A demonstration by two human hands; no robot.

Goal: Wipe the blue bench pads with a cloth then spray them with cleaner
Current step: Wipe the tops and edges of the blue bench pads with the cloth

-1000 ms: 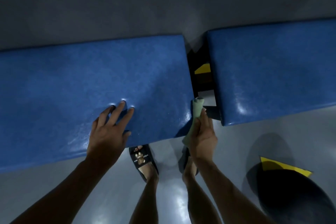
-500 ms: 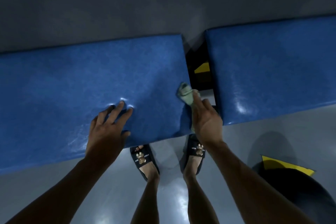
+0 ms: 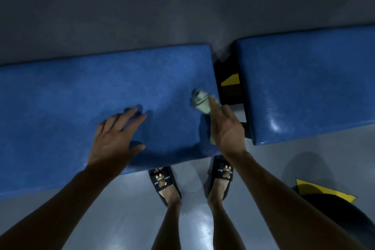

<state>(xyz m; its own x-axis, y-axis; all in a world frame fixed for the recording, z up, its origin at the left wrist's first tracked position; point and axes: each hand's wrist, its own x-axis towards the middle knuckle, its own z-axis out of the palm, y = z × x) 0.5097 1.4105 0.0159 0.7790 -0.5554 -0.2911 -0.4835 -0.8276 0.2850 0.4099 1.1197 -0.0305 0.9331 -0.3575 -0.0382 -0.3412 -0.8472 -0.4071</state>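
Two blue bench pads lie side by side: the left pad [image 3: 77, 99] fills the middle of the view, the right pad [image 3: 308, 79] sits beyond a narrow gap. My right hand [image 3: 227, 130] holds a pale green cloth [image 3: 200, 101] bunched on the left pad's right end, near its front corner. My left hand [image 3: 115, 138] hovers just over the left pad's front part with fingers spread and holds nothing. No spray bottle is in view.
A black frame with a yellow mark [image 3: 230, 82] shows in the gap between the pads. My feet in black slippers [image 3: 162, 182] stand on the glossy grey floor under the pad's front edge. A dark round object with a yellow patch [image 3: 324, 191] sits at lower right.
My right hand has carried the cloth up from the left pad's front right corner onto its top surface and leftward. My left hand has lifted slightly off the pad.
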